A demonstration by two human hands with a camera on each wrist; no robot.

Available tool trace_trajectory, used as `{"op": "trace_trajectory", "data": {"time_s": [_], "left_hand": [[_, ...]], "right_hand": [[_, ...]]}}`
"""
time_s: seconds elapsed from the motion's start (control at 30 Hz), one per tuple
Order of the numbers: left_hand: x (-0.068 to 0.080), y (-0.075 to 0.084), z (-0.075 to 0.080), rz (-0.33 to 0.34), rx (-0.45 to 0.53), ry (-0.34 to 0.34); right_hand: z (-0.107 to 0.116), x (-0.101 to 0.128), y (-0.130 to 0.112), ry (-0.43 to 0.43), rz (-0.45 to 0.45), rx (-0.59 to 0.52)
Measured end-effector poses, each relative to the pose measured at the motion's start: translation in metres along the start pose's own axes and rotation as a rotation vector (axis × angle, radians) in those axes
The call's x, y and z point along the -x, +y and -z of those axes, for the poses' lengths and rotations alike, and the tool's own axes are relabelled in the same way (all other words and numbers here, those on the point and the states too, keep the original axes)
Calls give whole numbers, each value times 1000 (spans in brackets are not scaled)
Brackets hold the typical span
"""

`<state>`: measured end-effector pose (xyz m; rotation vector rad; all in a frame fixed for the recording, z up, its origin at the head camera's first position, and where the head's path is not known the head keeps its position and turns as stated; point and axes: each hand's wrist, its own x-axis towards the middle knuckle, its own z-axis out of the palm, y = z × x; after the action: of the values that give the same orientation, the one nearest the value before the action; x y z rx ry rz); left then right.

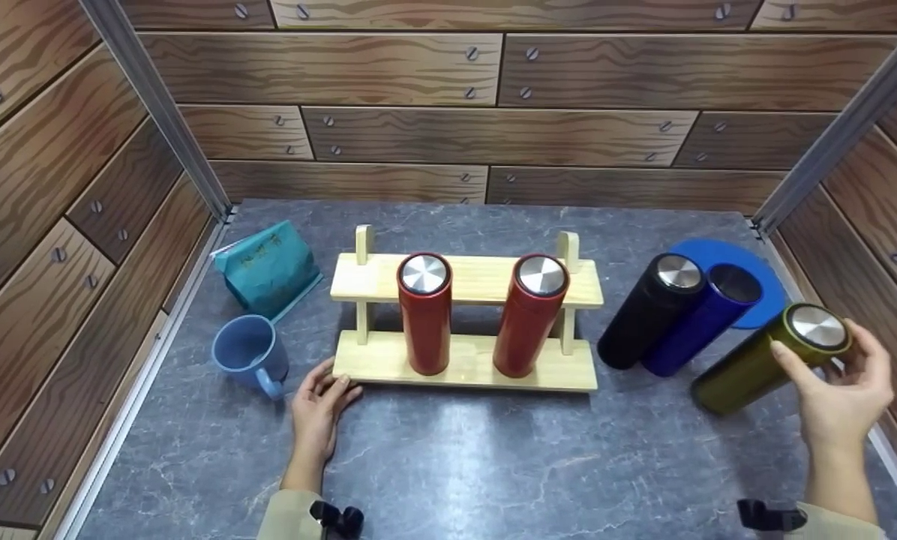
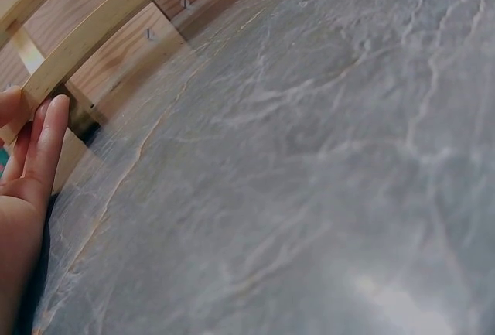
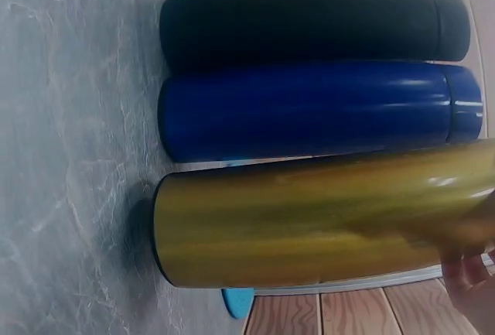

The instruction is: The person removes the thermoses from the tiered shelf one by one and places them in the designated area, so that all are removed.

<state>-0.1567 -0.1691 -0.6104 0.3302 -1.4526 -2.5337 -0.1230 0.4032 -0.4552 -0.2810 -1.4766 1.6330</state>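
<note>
- Gripping the silver-capped top of the olive-gold metal flask point(image 1: 763, 364) with the right hand point(image 1: 838, 390), fingers and thumb curling round the cap end (contact with the tabletop not discernible).
- Standing at the right side of the grey marbled tabletop point(image 1: 456, 465), just beside the dark blue cylindrical flask point(image 1: 700, 322); lying parallel to it in the right wrist view.
- Touching that blue flask on its other side: the black cylindrical flask point(image 1: 647, 311), silver-capped.
- Sitting behind both: a flat blue round disc point(image 1: 763, 262).
- Resting the left hand point(image 1: 317, 409) on the tabletop, straight fingers point(image 2: 46, 138) pressing against the front left corner of the pale two-tier wooden rack point(image 1: 467, 319), holding nothing.
- Standing upright in the rack: two red silver-capped flasks point(image 1: 426, 315).
- Sitting left of the rack: a blue-grey handled mug point(image 1: 247, 354) and a teal foil pouch point(image 1: 268, 266).
</note>
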Motion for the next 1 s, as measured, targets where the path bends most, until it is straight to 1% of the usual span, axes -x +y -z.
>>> {"op": "trace_trajectory", "data": {"time_s": [0.07,0.17,0.33,0.47,0.6,0.63,0.87,1.0], "left_hand": [[0,0,0,-1,-5,-4],[0,-1,0,0,2,-8],[0,-1,0,4,8,-7],[0,0,0,7,0,-5],[-1,0,-1,5,-6,-3],[-1,1,-1,3,-4,-3],[-1,0,-1,3,4,7],[-1,0,-1,6,3,6]], "right_hand": [[-1,-6,3,32,-36,-15],[-2,-15,8,59,-69,30],[-5,-25,16,69,-85,111],[-9,-30,21,77,-97,142],[-11,-32,24,82,-116,146],[-11,-33,24,83,-119,132],[-18,-36,30,82,-109,115],[-20,-37,30,83,-119,107]]}}
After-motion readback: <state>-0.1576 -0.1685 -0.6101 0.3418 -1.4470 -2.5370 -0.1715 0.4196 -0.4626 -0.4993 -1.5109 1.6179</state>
